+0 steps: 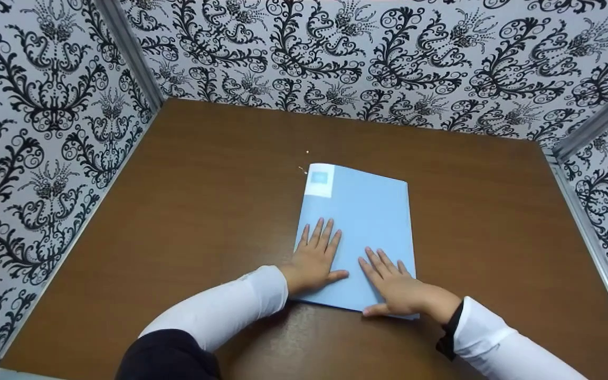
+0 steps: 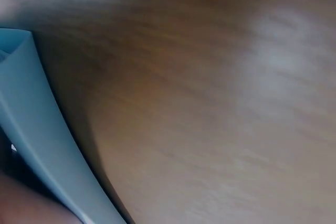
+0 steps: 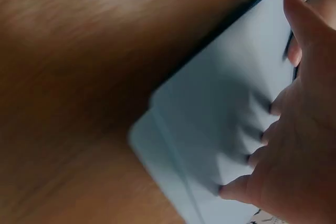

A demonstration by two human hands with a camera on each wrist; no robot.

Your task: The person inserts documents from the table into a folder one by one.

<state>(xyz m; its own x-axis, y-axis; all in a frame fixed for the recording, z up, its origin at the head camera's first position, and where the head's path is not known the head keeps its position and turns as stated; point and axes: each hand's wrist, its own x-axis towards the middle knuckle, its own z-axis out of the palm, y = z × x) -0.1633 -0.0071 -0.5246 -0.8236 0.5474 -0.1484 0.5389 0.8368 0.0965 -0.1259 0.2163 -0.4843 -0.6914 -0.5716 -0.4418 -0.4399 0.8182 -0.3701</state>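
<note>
A light blue folder point(image 1: 370, 211) lies closed on the brown table, with a white label point(image 1: 319, 180) at its upper left corner. My left hand point(image 1: 314, 262) rests on its lower left part, fingers spread and straight. On the lower right part lies my right hand point(image 1: 396, 287), fingers extended and the thumb near the bottom edge. The left wrist view catches the folder's edge point(image 2: 44, 114) along the left side, with a bit of skin below it. In the right wrist view, the right hand point(image 3: 299, 145) touches the folder's cover point(image 3: 210, 103); that picture is somewhat blurred.
The brown table point(image 1: 219, 195) extends around the folder. Black-and-white patterned walls point(image 1: 335, 58) with grey metal strips point(image 1: 130, 53) border it at the back and sides. Tiny pale specks point(image 1: 303, 170) lie by the folder's top left corner.
</note>
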